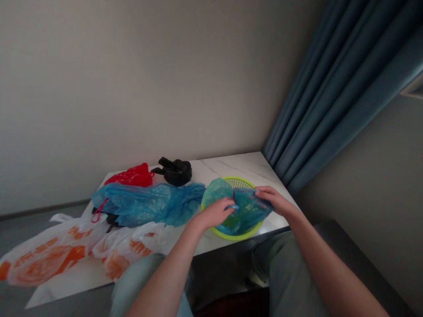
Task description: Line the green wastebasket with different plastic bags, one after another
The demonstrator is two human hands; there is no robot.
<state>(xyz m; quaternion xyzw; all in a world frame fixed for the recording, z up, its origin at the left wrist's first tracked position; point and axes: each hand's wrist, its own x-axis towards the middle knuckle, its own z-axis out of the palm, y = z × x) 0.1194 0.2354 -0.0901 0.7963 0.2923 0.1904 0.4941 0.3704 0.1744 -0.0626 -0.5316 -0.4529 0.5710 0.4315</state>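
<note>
A thin blue plastic bag [248, 210] lies spread over a yellow-green mesh basket [238, 181], whose rim shows at the back and front. My left hand [218, 212] is closed on the bag near the basket's middle, with a bit of blue plastic sticking out by the fingers. The right hand [271, 199] pinches the bag's right edge over the basket's right side. A short dark red strip shows on the bag between my hands. What lies beneath the bag in the basket is hidden.
Left of the basket, a large crumpled blue bag [148, 202] covers the white marbled table [228, 165]. Behind it are a red bag [132, 175] and a knotted black bag [177, 171]. White bags with orange print [49, 253] lie at the front left. A blue curtain [330, 97] hangs at right.
</note>
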